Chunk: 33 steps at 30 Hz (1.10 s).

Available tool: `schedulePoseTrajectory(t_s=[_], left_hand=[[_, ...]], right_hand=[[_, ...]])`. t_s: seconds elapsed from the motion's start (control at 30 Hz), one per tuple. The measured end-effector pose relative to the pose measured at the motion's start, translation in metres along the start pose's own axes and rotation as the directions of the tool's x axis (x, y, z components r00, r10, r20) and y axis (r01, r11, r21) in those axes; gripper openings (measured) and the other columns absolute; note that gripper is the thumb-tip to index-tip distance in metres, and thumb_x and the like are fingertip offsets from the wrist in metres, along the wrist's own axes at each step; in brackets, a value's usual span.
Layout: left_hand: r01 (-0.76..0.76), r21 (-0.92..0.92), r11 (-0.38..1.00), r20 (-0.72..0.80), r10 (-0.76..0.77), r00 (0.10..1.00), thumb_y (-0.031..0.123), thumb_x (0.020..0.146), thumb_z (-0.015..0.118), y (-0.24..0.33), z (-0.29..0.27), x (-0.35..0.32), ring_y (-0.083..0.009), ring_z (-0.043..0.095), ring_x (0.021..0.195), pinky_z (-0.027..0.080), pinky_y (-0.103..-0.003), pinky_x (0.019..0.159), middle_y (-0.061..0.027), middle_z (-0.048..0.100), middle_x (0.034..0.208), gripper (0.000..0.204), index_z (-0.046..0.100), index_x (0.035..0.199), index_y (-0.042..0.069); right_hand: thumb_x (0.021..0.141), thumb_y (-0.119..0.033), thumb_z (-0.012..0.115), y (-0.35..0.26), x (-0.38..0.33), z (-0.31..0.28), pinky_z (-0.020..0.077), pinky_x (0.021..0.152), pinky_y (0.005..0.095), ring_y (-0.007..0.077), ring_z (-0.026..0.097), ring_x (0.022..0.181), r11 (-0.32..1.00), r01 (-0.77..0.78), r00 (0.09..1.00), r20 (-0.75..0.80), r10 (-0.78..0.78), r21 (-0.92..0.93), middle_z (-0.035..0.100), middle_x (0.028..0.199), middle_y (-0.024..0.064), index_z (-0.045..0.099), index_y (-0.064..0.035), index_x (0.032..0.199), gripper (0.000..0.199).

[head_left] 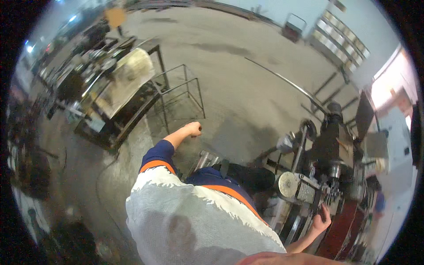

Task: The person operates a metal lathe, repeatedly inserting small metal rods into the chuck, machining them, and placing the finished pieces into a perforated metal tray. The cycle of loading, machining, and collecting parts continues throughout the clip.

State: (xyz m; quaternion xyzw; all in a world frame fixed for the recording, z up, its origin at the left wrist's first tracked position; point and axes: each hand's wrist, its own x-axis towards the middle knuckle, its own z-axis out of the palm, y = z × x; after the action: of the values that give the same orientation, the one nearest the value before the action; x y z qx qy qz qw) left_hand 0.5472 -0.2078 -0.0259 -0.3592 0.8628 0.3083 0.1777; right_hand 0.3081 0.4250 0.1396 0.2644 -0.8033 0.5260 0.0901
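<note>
**Right hand at the machine, left arm stretched out over the floor**

Nearest, a grey, white, navy and orange shirt [176, 225] is seen from above. At the near right, the right hand [321, 221] is held beside the dark machine [331, 150], its fingers raised and parted; whether any part is touched cannot be told. A pale round disc [288, 184] is carried on the machine, to the left of that hand.

Farther off, left of the machine, the left hand [193, 129] is extended with its fingers bent inward. A dark spot is seen at its edge; whether anything is held cannot be told.

At the far left, a cluttered tabletop [137, 121] is partly covered by a yellowish sheet [126, 84], with a wire-frame stand [200, 97] placed just right of it. A long rod [287, 80] is angled far and left from the machine. Farthest right, a cart [293, 32] is seen near the wall.
</note>
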Motion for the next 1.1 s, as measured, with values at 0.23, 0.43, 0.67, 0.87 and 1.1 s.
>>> schedulePoseTrajectory(t_s=[0.23, 0.43, 0.67, 0.87, 1.1], left_hand=[[-0.021, -0.231, 0.973, -0.336, -0.059, 0.94, 0.003, 0.059, 0.059, -0.064, 0.026, -0.05, -0.0219, 0.062, 0.062, 0.049, -0.034, 0.061, -0.0126, 0.065, 0.081, 0.046, 0.062, 0.104, 0.006], [-0.17, -0.371, 0.913, -0.375, 0.02, 0.927, 0.003, 0.057, 0.061, -0.04, 0.009, -0.064, -0.0178, 0.061, 0.063, 0.049, -0.032, 0.06, -0.0119, 0.065, 0.082, 0.05, 0.061, 0.107, 0.006], [-0.373, -0.364, 0.853, -0.124, 0.352, 0.928, 0.003, 0.064, 0.059, 0.101, -0.013, -0.039, -0.0162, 0.062, 0.063, 0.05, -0.029, 0.058, -0.013, 0.065, 0.079, 0.043, 0.058, 0.107, -0.001], [-0.578, -0.41, 0.705, 0.012, 0.638, 0.77, 0.007, 0.074, 0.054, 0.231, -0.014, 0.003, -0.0174, 0.063, 0.066, 0.051, -0.029, 0.061, -0.0144, 0.064, 0.078, 0.039, 0.053, 0.11, -0.007], [-0.51, -0.432, 0.744, 0.05, 0.585, 0.81, 0.033, 0.088, 0.049, 0.38, -0.001, 0.057, -0.0131, 0.062, 0.057, 0.044, -0.023, 0.048, -0.0116, 0.065, 0.075, 0.04, 0.053, 0.104, -0.003]], right_hand=[[0.07, -0.004, 0.048, -0.026, 0.042, 0.034, 0.0378, 0.091, 0.0327, 0.0221, 0.053, 0.101, 0.978, 0.177, 0.962, 0.193, -0.196, 0.11, 0.056, 0.109, 0.0158, 0.057, 0.01, 0.104, 0.039], [0.064, -0.006, 0.051, -0.028, 0.021, 0.03, 0.04, 0.09, 0.0342, 0.0265, 0.054, 0.101, 0.964, 0.165, 0.976, 0.108, -0.19, 0.207, 0.057, 0.109, 0.0187, 0.058, 0.0099, 0.102, 0.042], [0.071, -0.01, 0.052, -0.023, -0.049, -0.02, 0.0425, 0.085, 0.032, 0.0229, 0.055, 0.096, 0.99, 0.133, 0.989, -0.076, -0.13, 0.038, 0.056, 0.106, 0.014, 0.058, 0.0103, 0.102, 0.038], [0.059, -0.002, 0.045, -0.065, -0.132, -0.042, 0.0406, 0.09, 0.0349, 0.0272, 0.055, 0.101, 0.992, 0.007, 0.933, -0.355, -0.052, -0.128, 0.059, 0.104, 0.019, 0.061, 0.0062, 0.096, 0.041], [0.06, -0.008, 0.053, -0.11, -0.307, -0.096, 0.0361, 0.095, 0.0371, 0.0292, 0.052, 0.108, 0.742, -0.512, 0.689, -0.723, 0.054, -0.432, 0.057, 0.112, 0.0166, 0.059, 0.0011, 0.107, 0.048]])
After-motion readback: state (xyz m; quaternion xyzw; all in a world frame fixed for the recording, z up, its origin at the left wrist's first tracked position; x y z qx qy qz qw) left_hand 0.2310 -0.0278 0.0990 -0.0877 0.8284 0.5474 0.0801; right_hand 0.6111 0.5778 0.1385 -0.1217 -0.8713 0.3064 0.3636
